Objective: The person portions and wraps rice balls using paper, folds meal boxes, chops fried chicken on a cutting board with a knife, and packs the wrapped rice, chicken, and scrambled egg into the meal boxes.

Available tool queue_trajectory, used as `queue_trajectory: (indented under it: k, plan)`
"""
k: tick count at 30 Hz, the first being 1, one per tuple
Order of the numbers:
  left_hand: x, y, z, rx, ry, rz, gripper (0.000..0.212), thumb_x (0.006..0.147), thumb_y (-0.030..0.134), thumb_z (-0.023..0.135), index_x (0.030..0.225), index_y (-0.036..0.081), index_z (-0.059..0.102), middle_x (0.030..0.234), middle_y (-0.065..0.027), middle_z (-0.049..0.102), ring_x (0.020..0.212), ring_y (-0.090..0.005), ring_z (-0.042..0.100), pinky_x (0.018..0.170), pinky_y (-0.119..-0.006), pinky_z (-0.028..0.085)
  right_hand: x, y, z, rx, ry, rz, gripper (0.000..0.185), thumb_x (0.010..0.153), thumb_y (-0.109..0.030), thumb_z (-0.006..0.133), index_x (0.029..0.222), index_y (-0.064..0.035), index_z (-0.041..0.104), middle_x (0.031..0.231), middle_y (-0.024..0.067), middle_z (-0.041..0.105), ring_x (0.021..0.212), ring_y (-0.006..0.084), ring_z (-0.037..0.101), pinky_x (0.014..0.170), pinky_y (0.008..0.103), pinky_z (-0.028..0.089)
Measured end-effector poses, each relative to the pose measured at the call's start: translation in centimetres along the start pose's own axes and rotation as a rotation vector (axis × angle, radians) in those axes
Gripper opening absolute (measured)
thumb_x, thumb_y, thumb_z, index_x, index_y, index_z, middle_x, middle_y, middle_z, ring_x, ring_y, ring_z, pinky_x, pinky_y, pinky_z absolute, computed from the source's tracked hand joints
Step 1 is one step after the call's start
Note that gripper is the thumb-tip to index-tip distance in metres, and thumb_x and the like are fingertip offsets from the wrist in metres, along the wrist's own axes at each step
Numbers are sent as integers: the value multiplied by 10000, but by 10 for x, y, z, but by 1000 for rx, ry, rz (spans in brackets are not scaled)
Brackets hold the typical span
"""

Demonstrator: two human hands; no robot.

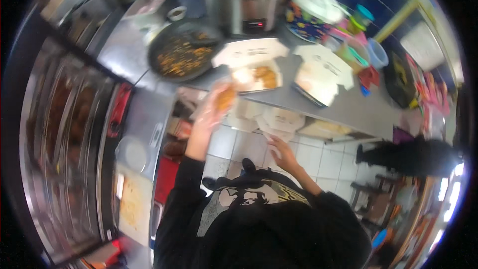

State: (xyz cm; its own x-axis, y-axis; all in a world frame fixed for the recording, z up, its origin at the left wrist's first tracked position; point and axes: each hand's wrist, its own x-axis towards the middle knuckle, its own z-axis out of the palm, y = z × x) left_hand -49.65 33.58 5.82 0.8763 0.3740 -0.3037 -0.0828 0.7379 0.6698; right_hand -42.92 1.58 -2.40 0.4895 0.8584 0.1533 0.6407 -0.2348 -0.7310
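My left hand [216,104], in a clear plastic glove, grips a piece of orange-brown fried food [224,98]; blur hides its exact kind. Just to its right an open paper takeaway box [281,76] holds white food, likely rice, and browned pieces [266,77]. Bare and with fingers parted, my right hand [282,151] hangs below the counter edge, in front of stacked paper boxes [285,119] on a lower level. A second paper box [321,74] stands on the counter further right.
A dark pan [183,54] with browned bits lies left of the boxes. Behind stand a steel cooker [246,3] and a patterned pot [308,22]. Plastic cups [377,54] are at the right. A stained cutting board [135,201] lies on the left counter. Someone in black [407,157] is at far right.
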Motion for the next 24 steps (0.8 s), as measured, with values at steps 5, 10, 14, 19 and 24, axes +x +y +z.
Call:
queue_trajectory:
  k: [5, 10, 14, 19, 24]
  plan:
    - [156, -125, 171, 709, -381, 221, 372, 807, 305, 661, 1064, 60, 548, 948, -65, 632, 900, -231, 625, 737, -334, 502, -124, 30, -93, -109, 325, 453, 377, 793, 11, 589, 1160, -67, 552, 1264, 170, 538, 1151, 350, 521, 919, 419, 447]
    - [218, -204, 238, 1588, -559, 609, 463, 737, 375, 665, 1039, 48, 538, 936, -188, 624, 856, -379, 606, 732, -435, 487, -187, 25, -76, 4, 633, 712, 357, 819, 36, 557, 1164, -55, 547, 1231, 131, 572, 1006, 260, 617, 737, 330, 499]
    - [216, -220, 246, 1997, -877, 627, 419, 776, 317, 613, 1098, 66, 517, 972, -187, 610, 873, -374, 597, 777, -441, 475, -197, 19, -48, 141, 629, 793, 399, 802, 44, 581, 1186, -58, 539, 1234, 133, 568, 958, 246, 645, 678, 304, 507]
    - [189, -178, 221, 1380, -675, 1331, 445, 855, 266, 525, 1246, 62, 467, 1110, -201, 576, 1004, -349, 573, 899, -420, 444, -146, 24, -63, 122, 559, 662, 403, 800, 38, 592, 1190, -50, 536, 1235, 139, 566, 981, 258, 634, 701, 307, 506]
    - [76, -122, 121, 107, -407, -110, 435, 969, 380, 437, 1291, 90, 473, 1317, -102, 494, 1163, -234, 516, 992, -431, 408, -25, 7, -85, 273, 523, 405, 350, 855, 10, 571, 1200, -21, 521, 1219, 132, 573, 967, 225, 622, 736, 299, 501]
